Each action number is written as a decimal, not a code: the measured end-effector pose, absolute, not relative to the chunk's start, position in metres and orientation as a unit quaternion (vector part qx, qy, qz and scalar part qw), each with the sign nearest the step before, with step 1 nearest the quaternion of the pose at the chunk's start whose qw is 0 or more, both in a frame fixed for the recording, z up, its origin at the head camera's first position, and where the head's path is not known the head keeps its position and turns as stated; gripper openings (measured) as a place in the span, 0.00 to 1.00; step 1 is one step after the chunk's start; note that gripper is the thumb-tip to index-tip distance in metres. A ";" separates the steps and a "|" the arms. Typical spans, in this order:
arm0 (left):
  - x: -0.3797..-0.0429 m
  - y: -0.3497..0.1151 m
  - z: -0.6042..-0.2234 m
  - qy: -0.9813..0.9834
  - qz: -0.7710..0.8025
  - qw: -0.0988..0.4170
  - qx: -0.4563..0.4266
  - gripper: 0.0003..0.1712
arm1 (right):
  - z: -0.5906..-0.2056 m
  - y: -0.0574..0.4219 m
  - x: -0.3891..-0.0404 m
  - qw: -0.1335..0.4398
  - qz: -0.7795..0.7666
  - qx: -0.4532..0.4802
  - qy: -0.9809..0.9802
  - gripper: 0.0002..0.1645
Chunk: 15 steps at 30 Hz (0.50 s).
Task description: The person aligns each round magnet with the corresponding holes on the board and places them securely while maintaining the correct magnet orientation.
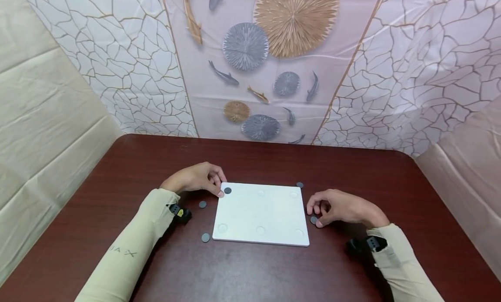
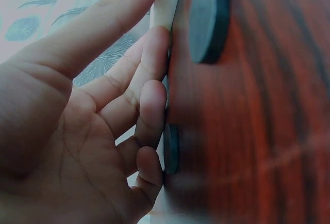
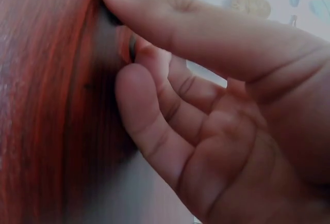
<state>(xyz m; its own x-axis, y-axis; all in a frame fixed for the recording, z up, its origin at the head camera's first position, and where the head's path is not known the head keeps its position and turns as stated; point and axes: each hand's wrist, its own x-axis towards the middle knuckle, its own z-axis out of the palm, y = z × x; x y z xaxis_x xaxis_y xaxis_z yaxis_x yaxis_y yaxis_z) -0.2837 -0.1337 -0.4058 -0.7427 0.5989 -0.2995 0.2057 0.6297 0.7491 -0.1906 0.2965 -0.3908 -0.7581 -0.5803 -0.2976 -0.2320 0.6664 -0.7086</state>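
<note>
A patterned backdrop closes off the back of the room, showing gold crackle lines on white around a pale panel with fish and round motifs, while cream side cloths slope down left and right. The surface is dark red-brown wood grain with rounded far corners; its faint sheen suggests it could be slick enough for things to slide.

On it, in the middle, lies the white board, flat. A pull or knock at one corner could twist it round. The left hand holds its far left corner, thumb and bent fingers close together at the edge; pressing hard there might tilt it. The right hand is partly open beyond the right edge, fingers curved above a grey disc with the thumb against it; I cannot tell whether it is gripped. Being thin and flat, that disc could skid away or slip if pinched off-centre.

Three other loose discs lie near the board: two left, one by its far right corner, where a careless knuckle could scatter it. The seated disc, close to the left thumb, could be nudged from its place
</note>
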 end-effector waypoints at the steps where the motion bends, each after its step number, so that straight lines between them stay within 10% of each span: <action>1: -0.284 -0.133 -0.405 0.861 0.361 0.272 0.234 0.19 | -0.391 0.297 -0.191 0.258 -0.336 -0.236 0.874 0.15; 15: -0.283 -0.133 -0.404 0.865 0.359 0.273 0.222 0.20 | -0.395 0.296 -0.186 0.231 -0.341 -0.256 0.874 0.12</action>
<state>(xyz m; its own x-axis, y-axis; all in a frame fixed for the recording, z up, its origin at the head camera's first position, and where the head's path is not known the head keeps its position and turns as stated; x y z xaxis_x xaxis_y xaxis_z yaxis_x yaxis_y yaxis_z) -0.2826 -0.1334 -0.4044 -0.7527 0.5792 -0.3130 0.1876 0.6445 0.7412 -0.1863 0.2961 -0.3950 -0.7620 -0.6059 -0.2288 -0.2911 0.6360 -0.7146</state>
